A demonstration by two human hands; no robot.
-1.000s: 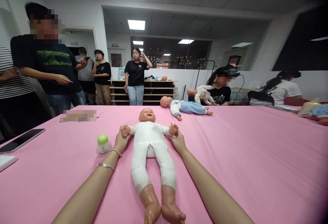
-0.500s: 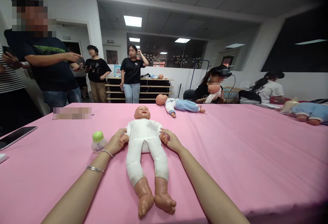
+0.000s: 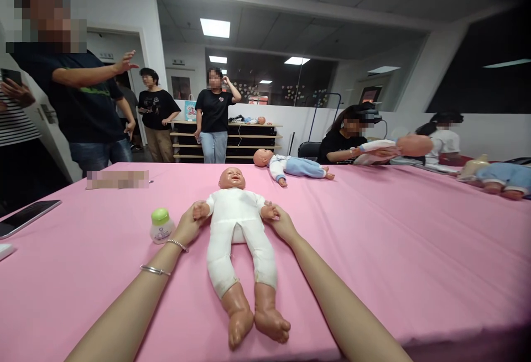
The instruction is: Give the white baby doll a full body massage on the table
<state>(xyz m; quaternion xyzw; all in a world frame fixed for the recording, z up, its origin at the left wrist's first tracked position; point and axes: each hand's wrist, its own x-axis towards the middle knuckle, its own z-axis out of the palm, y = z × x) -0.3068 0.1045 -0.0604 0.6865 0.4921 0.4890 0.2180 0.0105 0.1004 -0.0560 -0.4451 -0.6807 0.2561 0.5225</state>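
Observation:
A baby doll (image 3: 235,218) in a white cloth suit lies on its back on the pink-covered table (image 3: 398,251), its feet towards me. My left hand (image 3: 191,226) is closed around the doll's arm at the left, by the wrist; my fingers are partly hidden beneath it. On the other side, my right hand (image 3: 285,226) grips the other arm near the wrist, the fingertips behind the doll's small hand. Close to my left wrist stands a small white bottle (image 3: 161,230) with a green cap.
Another doll (image 3: 296,167) in blue and white lies farther back. A phone (image 3: 29,217) rests at the left edge. Beyond the table, a seated person (image 3: 342,143) handles a doll (image 3: 384,146). Several people stand behind, one (image 3: 74,96) with an arm stretched out.
Both my hands and the doll's forearms have moved up slightly, the doll's hands now raised beside its chest. A person at the back has swung another doll out to the right.

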